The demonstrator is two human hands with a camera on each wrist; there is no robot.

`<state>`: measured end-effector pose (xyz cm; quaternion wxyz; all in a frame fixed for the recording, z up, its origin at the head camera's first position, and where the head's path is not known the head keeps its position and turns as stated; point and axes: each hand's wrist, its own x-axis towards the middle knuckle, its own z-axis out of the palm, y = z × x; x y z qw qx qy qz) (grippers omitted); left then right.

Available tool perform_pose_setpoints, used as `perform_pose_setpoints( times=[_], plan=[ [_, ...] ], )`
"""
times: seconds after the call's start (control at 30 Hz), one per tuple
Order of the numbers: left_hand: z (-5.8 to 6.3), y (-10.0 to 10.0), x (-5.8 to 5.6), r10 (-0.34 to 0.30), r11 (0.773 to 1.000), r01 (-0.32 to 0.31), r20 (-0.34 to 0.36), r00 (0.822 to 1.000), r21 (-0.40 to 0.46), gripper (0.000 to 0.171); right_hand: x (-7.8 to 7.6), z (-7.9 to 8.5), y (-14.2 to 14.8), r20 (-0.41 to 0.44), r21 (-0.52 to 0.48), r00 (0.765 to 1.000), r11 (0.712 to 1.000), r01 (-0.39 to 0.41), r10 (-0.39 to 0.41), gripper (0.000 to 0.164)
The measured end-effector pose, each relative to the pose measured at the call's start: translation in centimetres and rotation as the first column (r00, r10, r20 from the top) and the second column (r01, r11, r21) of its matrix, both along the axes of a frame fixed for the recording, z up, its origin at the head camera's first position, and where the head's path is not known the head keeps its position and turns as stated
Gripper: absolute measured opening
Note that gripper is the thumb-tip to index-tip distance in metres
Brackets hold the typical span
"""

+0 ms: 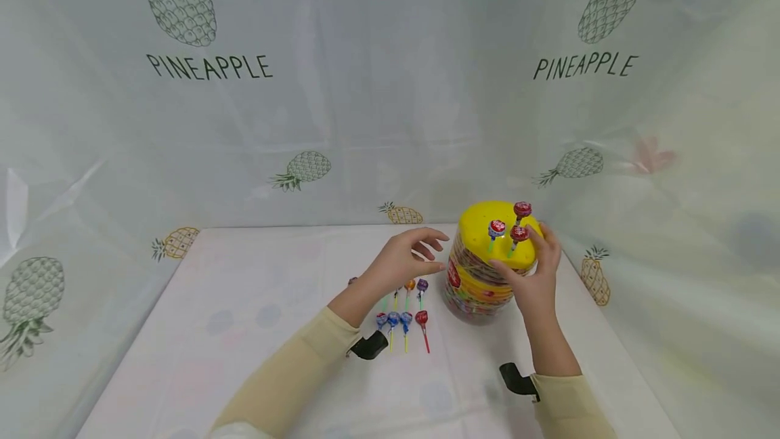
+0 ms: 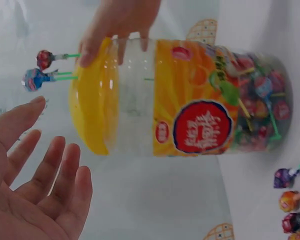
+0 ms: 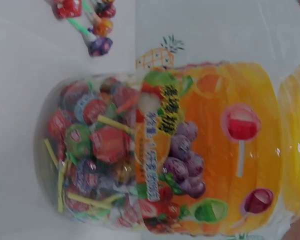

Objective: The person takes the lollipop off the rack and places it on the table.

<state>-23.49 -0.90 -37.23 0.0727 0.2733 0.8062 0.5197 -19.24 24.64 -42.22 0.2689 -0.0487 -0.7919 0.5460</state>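
Observation:
A tall clear jar [image 2: 135, 120] with a yellow lid [image 1: 478, 222] stands upright at the table's right side, wrapped lollipops visible in its lower part. Three lollipops [image 1: 496, 229] stand on the lid, sticks down and wrapped heads up. My right hand [image 1: 539, 276] grips the lid's right side, thumb in front and fingers behind. To the left of the jar is my left hand [image 1: 402, 259], holding nothing, its fingers loosely bent and apart from the jar. The right wrist view shows mostly the jar's label [image 3: 210, 150] and the candy inside.
Several loose lollipops [image 1: 406, 320] lie in rows on the white table [image 1: 274, 364], left of the jar, partly hidden behind my left forearm. A curtain [image 1: 390, 100] printed with pineapples hangs behind the table and along its sides.

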Motion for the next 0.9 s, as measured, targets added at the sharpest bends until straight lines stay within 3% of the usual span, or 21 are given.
perform_pose_setpoints(
  times=[0.27, 0.43, 0.53, 0.63, 0.73, 0.9],
  plan=[
    [1.4, 1.5, -0.2, -0.007, 1.0, 0.008, -0.05, 0.999, 0.028, 0.045, 0.0, 0.0, -0.6, -0.036, -0.015, 0.999, 1.0, -0.003, 0.002, 0.071],
    [2.2, 2.2, 0.0, -0.023, 0.999, 0.025, -0.064, 0.998, 0.034, 0.044, -0.1, 0.1, 0.6, -0.064, 0.013, 0.996, 0.998, -0.054, 0.054, 0.068],
    [2.7, 2.6, -0.2, -0.039, 0.998, 0.043, -0.084, 0.996, 0.05, 0.044, -0.6, 0.3, 1.8, -0.102, 0.044, 0.987, 0.991, -0.123, 0.127, 0.071],
    [2.8, 3.1, -0.4, -0.066, 0.996, 0.072, -0.099, 0.993, 0.057, 0.045, -1.3, 0.5, 3.0, -0.124, 0.038, 0.961, 0.969, -0.246, 0.249, 0.072],
    [2.8, 3.7, -0.6, -0.117, 0.991, 0.123, -0.117, 0.986, 0.044, 0.047, -1.7, 0.5, 4.0, -0.137, -0.005, 0.919, 0.927, -0.375, 0.371, 0.068],
    [2.9, 4.4, -0.6, -0.186, 0.982, 0.188, -0.12, 0.975, 0.008, 0.051, -1.8, 0.2, 4.7, -0.15, -0.055, 0.874, 0.879, -0.473, 0.461, 0.063]
  ],
)
